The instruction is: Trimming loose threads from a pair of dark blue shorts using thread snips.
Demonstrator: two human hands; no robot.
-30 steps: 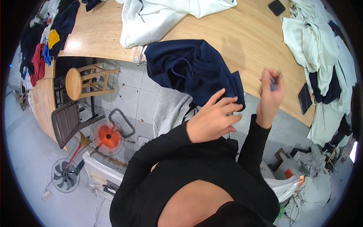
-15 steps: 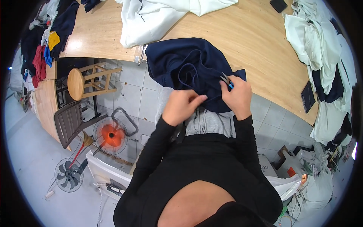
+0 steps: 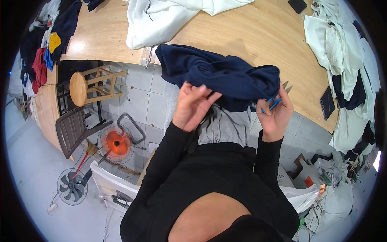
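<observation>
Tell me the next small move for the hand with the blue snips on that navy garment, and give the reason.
Probably bring the right hand with its small blue snips up to the navy garment edge that the left hand pinches. The snips sit just beside the cloth, and the left fingers already hold the fabric taut at the wooden table edge.

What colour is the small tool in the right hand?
Blue: the small tool in the right hand, head view.

I've got one view only: head-worn fisheye, looking steeply down past my chest at the counter (image 3: 258, 36) edge and floor. Close to my hands; straight edges bow near the rim.
</observation>
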